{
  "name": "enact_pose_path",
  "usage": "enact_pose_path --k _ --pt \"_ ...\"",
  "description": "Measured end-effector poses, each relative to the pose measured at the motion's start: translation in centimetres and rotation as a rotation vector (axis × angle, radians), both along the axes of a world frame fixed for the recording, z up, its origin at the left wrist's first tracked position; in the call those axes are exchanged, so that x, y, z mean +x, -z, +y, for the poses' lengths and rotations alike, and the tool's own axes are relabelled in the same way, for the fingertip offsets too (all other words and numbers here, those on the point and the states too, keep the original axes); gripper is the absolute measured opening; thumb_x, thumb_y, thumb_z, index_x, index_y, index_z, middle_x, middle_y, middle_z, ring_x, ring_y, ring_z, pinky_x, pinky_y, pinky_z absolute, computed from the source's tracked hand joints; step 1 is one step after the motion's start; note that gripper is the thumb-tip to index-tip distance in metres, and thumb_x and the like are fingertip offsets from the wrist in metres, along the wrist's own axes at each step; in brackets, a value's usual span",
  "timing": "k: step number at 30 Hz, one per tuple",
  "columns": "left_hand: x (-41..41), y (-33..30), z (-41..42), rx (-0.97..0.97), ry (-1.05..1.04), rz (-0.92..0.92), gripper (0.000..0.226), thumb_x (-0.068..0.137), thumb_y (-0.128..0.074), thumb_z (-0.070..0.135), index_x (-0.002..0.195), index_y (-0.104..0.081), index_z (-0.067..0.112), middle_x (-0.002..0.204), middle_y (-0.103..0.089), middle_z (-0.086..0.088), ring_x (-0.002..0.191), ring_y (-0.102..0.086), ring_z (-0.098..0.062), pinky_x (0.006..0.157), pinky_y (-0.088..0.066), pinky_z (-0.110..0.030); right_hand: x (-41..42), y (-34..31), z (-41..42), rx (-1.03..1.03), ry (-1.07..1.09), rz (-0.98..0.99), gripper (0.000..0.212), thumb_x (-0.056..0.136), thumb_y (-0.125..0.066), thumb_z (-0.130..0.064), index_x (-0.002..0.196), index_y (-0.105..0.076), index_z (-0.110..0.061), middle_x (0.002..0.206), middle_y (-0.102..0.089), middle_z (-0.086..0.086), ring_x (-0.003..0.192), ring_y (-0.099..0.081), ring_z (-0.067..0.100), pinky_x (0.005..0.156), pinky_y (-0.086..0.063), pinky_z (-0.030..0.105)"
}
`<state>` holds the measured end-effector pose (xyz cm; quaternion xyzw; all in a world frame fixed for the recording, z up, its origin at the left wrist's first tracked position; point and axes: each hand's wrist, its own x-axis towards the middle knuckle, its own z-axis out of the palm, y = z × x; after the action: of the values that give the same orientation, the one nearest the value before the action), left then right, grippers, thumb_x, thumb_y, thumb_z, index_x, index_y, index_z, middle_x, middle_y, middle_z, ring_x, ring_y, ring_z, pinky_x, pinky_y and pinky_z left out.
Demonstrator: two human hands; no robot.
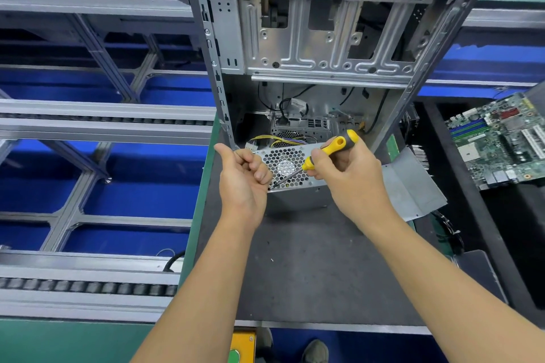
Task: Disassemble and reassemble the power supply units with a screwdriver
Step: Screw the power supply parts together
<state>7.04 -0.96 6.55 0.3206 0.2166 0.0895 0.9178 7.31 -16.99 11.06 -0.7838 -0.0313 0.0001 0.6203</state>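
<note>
Driving a corner screw on the PSU (290,169) looks like the step in hand. The right hand (351,177) wraps its grip round the yellow-and-black screwdriver (330,150), whose tip slants down to the unit's near-left corner, right by the left hand (246,178). That hand's fingers are curled at the corner with the thumb sticking up; whether they pinch a screw or just brace the housing I cannot tell. The PSU sits on the dark tabletop (309,259) at the mouth of the open case (309,47), its honeycomb grille facing up and its yellow wires (277,140) trailing back inside.

Risks from here, as I judge them — the shaft meets the screw at a slant, so the tip could cam out and chew the head, or skid into the left fingers close beside it. A loose screw could drop through the grille or roll off the mat. Twisting hard might also shift the unit and tug those wires. A motherboard (498,138) lies well off to the right.
</note>
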Motion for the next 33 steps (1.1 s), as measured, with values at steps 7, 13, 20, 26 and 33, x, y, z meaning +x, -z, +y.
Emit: enact_pose_path --k 7,13,20,26,33 --pt "-0.1 -0.2 -0.1 0.02 0.01 0.003 0.059 0.101 -0.028 0.062 0.067 -0.045 0.016 0.06 -0.033 0.002 0.05 -0.028 -0.012 0.047 -0.028 -0.022 -0.1 0.1 0.4 -0.028 -0.02 -0.011 0.02 0.087 -0.069 -0.027 0.086 -0.055 -0.011 0.076 -0.072 -0.005 0.077 -0.072 0.016 0.079 -0.059 0.048" --pt "-0.1 -0.1 -0.1 0.029 0.009 -0.006 0.06 0.101 -0.027 0.062 0.068 -0.045 0.016 0.06 -0.033 0.002 0.05 -0.028 -0.012 0.048 -0.028 -0.023 0.0 -1.4 0.7 -0.191 -0.16 -0.191 0.028 0.082 -0.072 -0.026 0.095 -0.047 -0.026 0.074 -0.067 -0.005 0.066 -0.069 0.015 0.065 -0.056 0.036" --pt "-0.3 0.0 -0.1 0.046 0.014 -0.018 0.061 0.101 -0.026 0.064 0.068 -0.047 0.016 0.06 -0.034 0.002 0.051 -0.029 -0.011 0.048 -0.03 -0.022 0.1 -4.8 1.9 -0.622 -0.442 -0.452 0.025 0.092 -0.058 -0.024 0.109 -0.041 -0.029 0.076 -0.057 -0.005 0.071 -0.059 0.018 0.067 -0.052 0.041" --pt "-0.3 -0.1 -0.1 0.03 -0.027 -0.007 0.062 0.101 -0.027 0.063 0.067 -0.049 0.017 0.058 -0.036 0.002 0.048 -0.032 -0.011 0.046 -0.032 -0.021 0.8 -8.1 3.9 -0.959 -0.598 -0.529 0.017 0.09 -0.058 -0.022 0.098 -0.043 -0.018 0.083 -0.052 0.0 0.074 -0.05 0.03 0.059 -0.043 0.036" --pt "-2.0 1.8 1.8 0.468 -0.147 -0.054 0.035 0.099 -0.051 0.047 0.078 -0.064 0.022 0.072 -0.06 0.004 0.066 -0.056 -0.012 0.06 -0.047 -0.02 1.6 -9.8 5.7 -1.199 -0.637 -0.53 0.026 0.095 -0.059 -0.031 0.089 -0.035 -0.021 0.07 -0.035 0.0 0.059 -0.037 0.023 0.046 -0.019 0.027"
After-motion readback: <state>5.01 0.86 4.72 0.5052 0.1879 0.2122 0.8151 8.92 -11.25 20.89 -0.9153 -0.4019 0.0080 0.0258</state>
